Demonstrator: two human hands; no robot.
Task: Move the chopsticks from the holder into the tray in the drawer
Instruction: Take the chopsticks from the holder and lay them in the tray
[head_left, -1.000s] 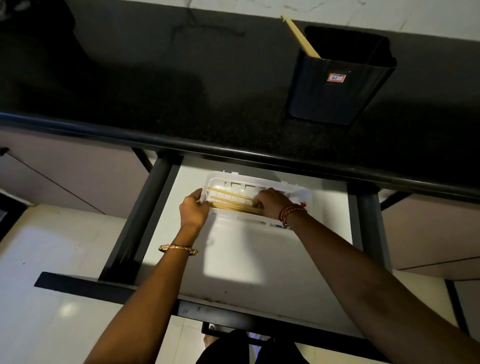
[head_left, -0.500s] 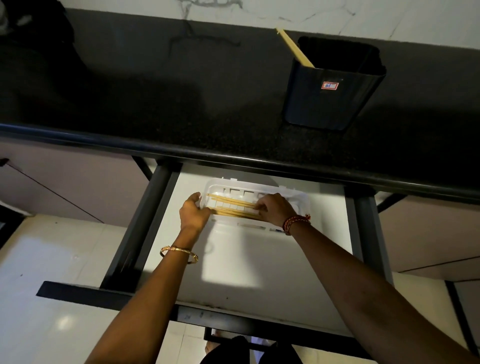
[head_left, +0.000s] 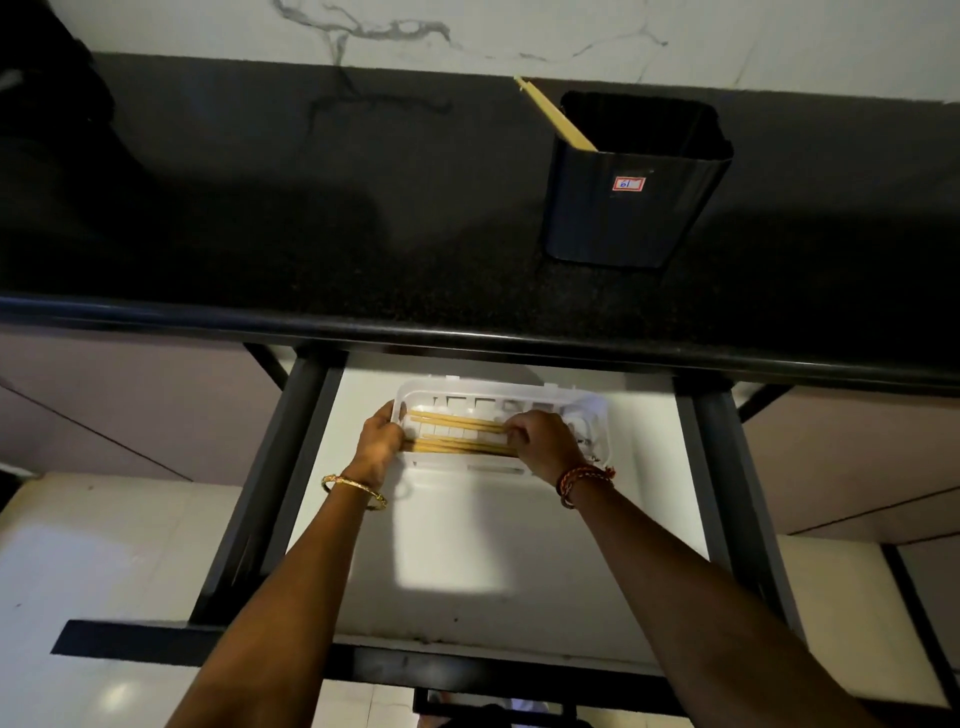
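Observation:
A white slotted tray (head_left: 589, 410) lies at the back of the open white drawer (head_left: 467, 545). Several wooden chopsticks (head_left: 457, 434) lie lengthwise in the tray. My left hand (head_left: 378, 436) grips the tray's left end, touching the chopstick ends. My right hand (head_left: 540, 441) rests on the right part of the chopsticks, fingers curled over them and hiding their ends. On the counter a black rectangular holder (head_left: 631, 208) stands upright with chopsticks (head_left: 553, 111) leaning out of its left corner.
The black stone countertop (head_left: 260, 234) overhangs the drawer's back. Dark drawer rails (head_left: 727, 493) run along both sides, and a dark front bar (head_left: 363, 660) crosses below my forearms. Pale floor tiles lie to the left.
Both hands stay at the tray. The right hand has shifted slightly over the chopsticks. The view has tipped upward, so the holder sits lower in the frame.

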